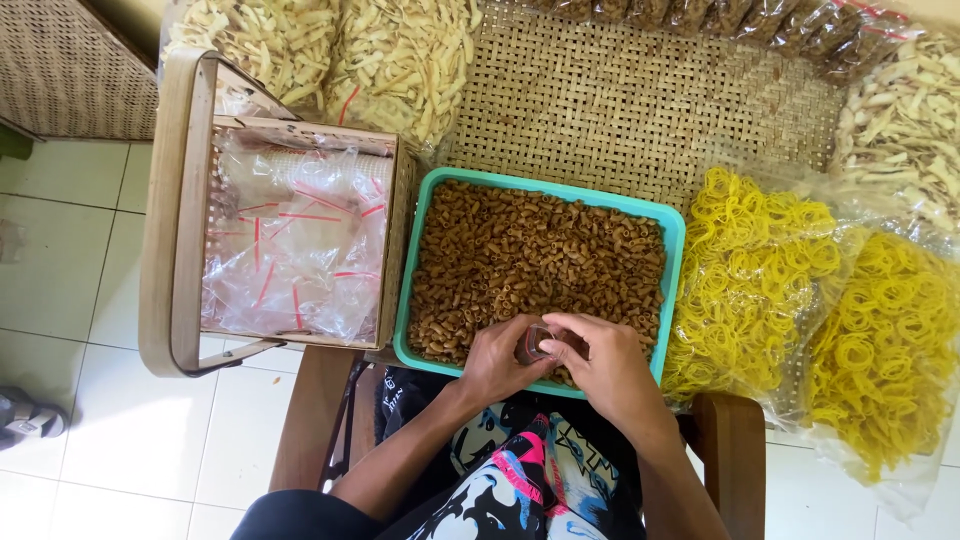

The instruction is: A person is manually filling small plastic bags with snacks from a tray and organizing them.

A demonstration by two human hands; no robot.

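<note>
Hands together over teal tray (pixel 430 190) — left hand (pixel 497 358), right hand (pixel 603 362) pinching small clear bag (pixel 534 343), wrists bent inward.

Small clear packet (pixel 537 343): mostly covered by left hand (pixel 497 358) and right hand (pixel 603 362); contents indistinct. Teal tray (pixel 560 190): near rim hidden behind hands. Dark snack bags (pixel 740 18): cut by top edge. Grey sandal (pixel 28 412): cut by left edge. Yellow ring-snack bag (pixel 885 355): cut by right edge.
</note>
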